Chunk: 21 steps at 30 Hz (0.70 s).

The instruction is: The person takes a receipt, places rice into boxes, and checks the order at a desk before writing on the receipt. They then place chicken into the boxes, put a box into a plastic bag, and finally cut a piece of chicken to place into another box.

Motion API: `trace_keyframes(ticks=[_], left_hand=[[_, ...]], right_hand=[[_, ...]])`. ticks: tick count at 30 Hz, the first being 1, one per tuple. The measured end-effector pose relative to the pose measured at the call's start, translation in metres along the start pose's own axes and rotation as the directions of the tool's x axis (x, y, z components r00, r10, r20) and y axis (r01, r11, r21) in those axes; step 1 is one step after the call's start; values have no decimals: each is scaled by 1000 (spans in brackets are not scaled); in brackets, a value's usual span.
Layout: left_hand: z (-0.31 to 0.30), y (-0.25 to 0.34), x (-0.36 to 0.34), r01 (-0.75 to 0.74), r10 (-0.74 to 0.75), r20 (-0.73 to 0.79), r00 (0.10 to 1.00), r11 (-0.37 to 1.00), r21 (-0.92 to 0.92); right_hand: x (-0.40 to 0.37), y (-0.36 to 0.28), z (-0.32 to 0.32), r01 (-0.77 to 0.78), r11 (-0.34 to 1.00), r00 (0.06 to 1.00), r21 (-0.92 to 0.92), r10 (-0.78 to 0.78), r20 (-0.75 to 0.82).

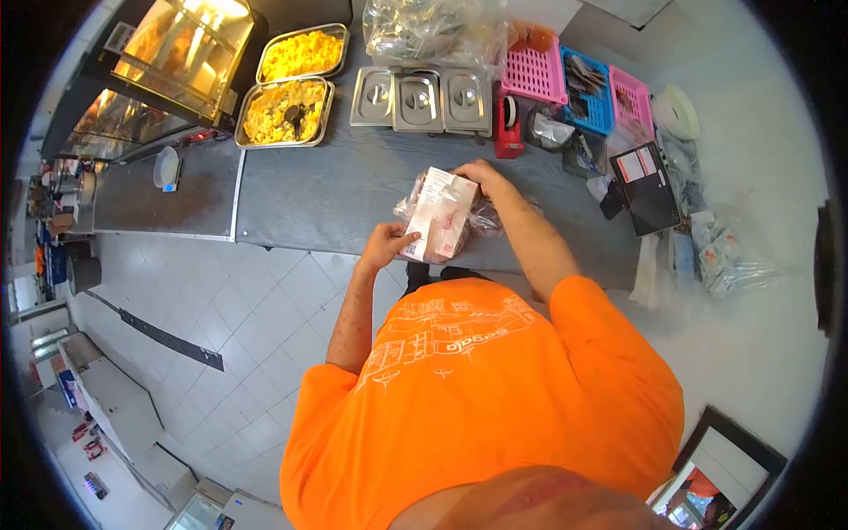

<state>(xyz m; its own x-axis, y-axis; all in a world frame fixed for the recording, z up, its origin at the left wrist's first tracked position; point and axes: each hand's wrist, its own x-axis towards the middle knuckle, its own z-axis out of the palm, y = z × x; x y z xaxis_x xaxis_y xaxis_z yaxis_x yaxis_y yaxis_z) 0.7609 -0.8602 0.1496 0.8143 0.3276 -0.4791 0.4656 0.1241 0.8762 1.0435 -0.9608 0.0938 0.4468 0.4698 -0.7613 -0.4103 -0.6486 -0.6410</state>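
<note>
Going left to right, we've got a lit display cabinet by the back left corner, then a scale with a white bowl on it, over on the left section of the counter. Next up are two metal trays of yellow food, one behind the other, near the back edge. Our left hand is at the front edge, thumb lying flat on the printed box and the other fingers tucked mostly out of sight, so it's a pretty narrow hold on the near left side. Behind that, the lidded steel containers sit in a row. The box itself is tilted a bit, its near end right by the front edge around the middle, with clear plastic bunched on both sides. Our right hand has its fingers bent round the far right corner of the box; we can't really make out the fingertips. Further right there's a red tape dispenser, then a pink basket and a blue basket along the back edge, and finally a black tablet propped up towards the right edge.
</note>
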Motion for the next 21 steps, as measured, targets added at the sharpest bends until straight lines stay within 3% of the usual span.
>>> trace_keyframes(ticks=[1,2,3,4,6,7,8,9,10,11,12,13,14,15,16,17,19,20,21], left_hand=[[2,1,-1,-38,38,-33,999,999,-25],[4,2,-2,-44,43,-24,999,999,-22],[6,2,-7,-56,55,-59,997,998,-8],[6,2,-14,-65,65,-97,993,998,5],[3,-14,-16,-13,12,-58,998,1000,-15],[8,-11,-25,69,-85,-34,996,941,-330],[9,-11,-33,148,-174,17,985,781,-607],[5,-20,-36,185,-157,107,982,671,-718],[4,-25,-37,185,-163,100,981,671,-718],[4,-28,-37,191,-154,117,981,668,-719],[4,-31,-36,195,-142,134,981,664,-721],[3,-33,-34,195,-146,131,981,662,-723],[2,-36,-33,245,-197,147,969,732,-636],[2,-39,-30,290,-244,156,957,789,-542],[3,-39,-30,287,-245,151,958,787,-546],[4,-38,-32,288,-244,153,958,794,-536],[2,-38,-30,283,-239,153,959,802,-526],[1,-42,-29,274,-229,151,962,792,-545],[0,-46,-30,270,-222,153,963,781,-563]], right_hand=[[-3,4,-1,-3,1000,1000,4,3,-6],[-5,7,-2,104,961,908,-255,-196,-370],[-8,8,-5,88,854,656,-514,-437,-615],[-9,10,-14,86,856,651,-510,-436,-622],[-6,16,-44,520,814,372,-257,-487,-790],[11,23,-65,518,816,378,-258,-489,-786],[41,32,-89,499,820,419,-280,-511,-750],[58,38,-101,483,822,459,-302,-531,-712],[49,32,-105,483,823,467,-298,-530,-708],[32,16,-112,364,931,730,-28,-304,-612],[14,1,-117,161,965,907,206,-62,-417],[8,0,-121,155,941,945,300,-52,-324],[5,5,-122,150,942,947,299,-49,-319],[1,7,-123,248,872,949,421,-132,-286],[0,11,-125,329,776,940,538,-217,-263],[5,27,-128,326,777,942,538,-216,-258],[11,50,-129,551,832,807,65,-511,-295],[16,54,-128,547,835,810,67,-507,-295],[21,58,-125,544,747,616,-382,-665,-422]])
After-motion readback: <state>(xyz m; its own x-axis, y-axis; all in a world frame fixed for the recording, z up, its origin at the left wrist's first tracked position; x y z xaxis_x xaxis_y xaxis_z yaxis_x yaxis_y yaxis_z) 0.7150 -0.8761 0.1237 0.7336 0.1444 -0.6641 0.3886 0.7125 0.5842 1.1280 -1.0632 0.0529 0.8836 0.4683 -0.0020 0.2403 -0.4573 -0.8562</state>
